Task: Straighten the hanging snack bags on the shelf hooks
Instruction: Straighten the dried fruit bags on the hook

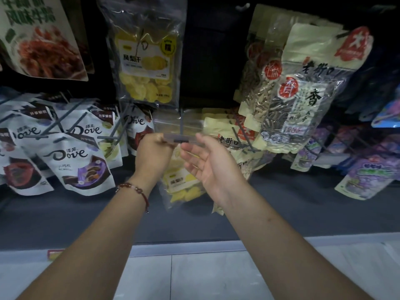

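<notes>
Here our left hand (154, 148) pinches the clear plastic bag of yellow dried-fruit slices (181, 185) by its top strip; right hand (207, 161) released. We should level that strip squarely on the grey metal hook (181, 124).

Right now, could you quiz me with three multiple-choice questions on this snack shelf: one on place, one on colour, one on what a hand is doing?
1. Where do the Dove pouches hang?
A. left of both hands
B. far right
C. top middle

2. What colour is the bracelet on the left wrist?
A. blue
B. red
C. green

3. The left hand is:
A. hanging idle
B. flat on the shelf
C. pinching the clear bag's top edge

Answers: 1 A, they fill the lower left hooks. 2 B, red beads show. 3 C, its fingers close on the strip while the right hand lies open.
</notes>
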Demonstrator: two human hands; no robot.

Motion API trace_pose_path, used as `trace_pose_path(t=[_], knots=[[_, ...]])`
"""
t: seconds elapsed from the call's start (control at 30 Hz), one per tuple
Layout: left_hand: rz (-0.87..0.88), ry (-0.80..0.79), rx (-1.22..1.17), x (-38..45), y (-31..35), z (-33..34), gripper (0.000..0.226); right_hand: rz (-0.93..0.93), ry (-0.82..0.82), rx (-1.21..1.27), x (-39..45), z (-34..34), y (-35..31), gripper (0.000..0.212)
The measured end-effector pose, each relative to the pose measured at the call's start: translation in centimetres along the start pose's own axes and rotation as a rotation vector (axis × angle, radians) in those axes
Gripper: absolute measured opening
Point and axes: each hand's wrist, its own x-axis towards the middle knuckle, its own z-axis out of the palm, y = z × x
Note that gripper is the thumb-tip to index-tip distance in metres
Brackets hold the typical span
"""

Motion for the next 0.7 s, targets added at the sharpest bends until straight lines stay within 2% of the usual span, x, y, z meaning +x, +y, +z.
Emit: trace_pose_path(t=[0.13,0.2,0.27,0.37,0.47,0.7], knots=[[0.349,0.17,0.44,-0.2,-1.1,0.5,0.017,-0.051,0.025,-0.118,-0.2,0.0,0.0,0.028],[0.42,0.166,0.587,-0.6,-1.7,0.3,0.015,-0.084,0.038,-0.215,-0.4,-0.3,0.0,0.032],[0.408,0.14,0.659,-1.4,-3.0,-0.3,0.023,-0.118,0.038,-0.322,-0.8,-0.7,0.2,0.036],[0.365,0.054,0.682,-3.2,-4.9,-1.7,0.052,-0.157,0.028,-0.462,-1.6,-1.2,0.5,0.047],[0.245,-0.016,0.702,-4.6,-5.0,-2.9,0.074,-0.188,0.005,-0.57,-2.8,-1.6,0.5,0.056],[0.292,-0.13,0.885,-8.4,-4.5,-5.4,0.088,-0.179,0.01,-0.667,-5.0,-2.9,0.7,0.059]])
